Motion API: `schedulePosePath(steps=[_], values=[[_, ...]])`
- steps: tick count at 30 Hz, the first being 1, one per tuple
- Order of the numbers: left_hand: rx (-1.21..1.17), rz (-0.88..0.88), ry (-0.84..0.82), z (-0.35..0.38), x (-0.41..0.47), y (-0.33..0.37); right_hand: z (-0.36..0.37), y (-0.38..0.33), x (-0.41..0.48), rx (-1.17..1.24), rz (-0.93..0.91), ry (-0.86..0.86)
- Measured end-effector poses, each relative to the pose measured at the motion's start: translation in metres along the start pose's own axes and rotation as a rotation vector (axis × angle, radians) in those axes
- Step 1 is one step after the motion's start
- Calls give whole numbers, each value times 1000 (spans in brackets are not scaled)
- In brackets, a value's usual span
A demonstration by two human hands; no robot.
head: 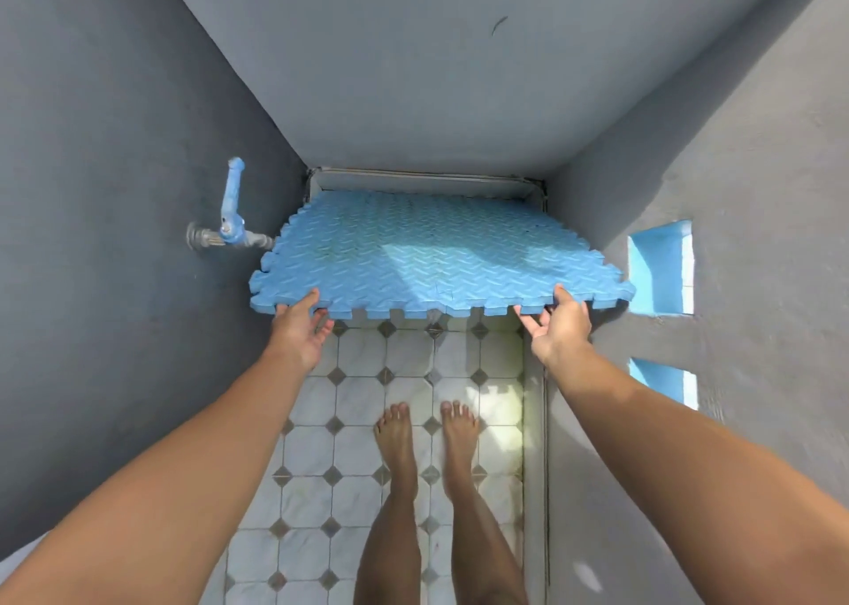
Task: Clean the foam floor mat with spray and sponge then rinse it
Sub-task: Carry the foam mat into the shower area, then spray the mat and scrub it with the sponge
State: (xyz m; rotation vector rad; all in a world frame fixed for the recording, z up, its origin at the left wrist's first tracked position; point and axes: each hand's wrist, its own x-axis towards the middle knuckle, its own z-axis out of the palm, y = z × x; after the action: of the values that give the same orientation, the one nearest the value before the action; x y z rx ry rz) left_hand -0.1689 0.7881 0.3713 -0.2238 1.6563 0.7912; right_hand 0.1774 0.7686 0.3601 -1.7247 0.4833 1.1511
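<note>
Fingers [327, 326] of the left hand [301, 329] and of the right hand [558, 329] grasp the near edge of the blue foam mat [427, 255], thumbs on top. The mat, with no readable writing, is held above the tiled floor [367, 420]; its far edge seems to rest at the floor's far end, beside a blue tap [229, 223] on the left wall.

one foam mat [427, 255], one tap [229, 218], two hands, two bare feet.
</note>
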Motion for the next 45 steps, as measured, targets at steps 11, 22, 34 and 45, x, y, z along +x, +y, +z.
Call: schedulePosePath(steps=[11, 22, 34, 45], values=[[115, -32, 113, -33, 17, -46, -63, 64, 18, -79, 135, -3], [279, -192, 210, -48, 23, -88, -93, 102, 42, -384, 276, 111], [618, 429, -124, 40, -140, 5, -27, -11, -108, -598, 9, -326], [446, 1192, -181, 176, -334, 188, 113, -235, -261, -660, -790, -472]])
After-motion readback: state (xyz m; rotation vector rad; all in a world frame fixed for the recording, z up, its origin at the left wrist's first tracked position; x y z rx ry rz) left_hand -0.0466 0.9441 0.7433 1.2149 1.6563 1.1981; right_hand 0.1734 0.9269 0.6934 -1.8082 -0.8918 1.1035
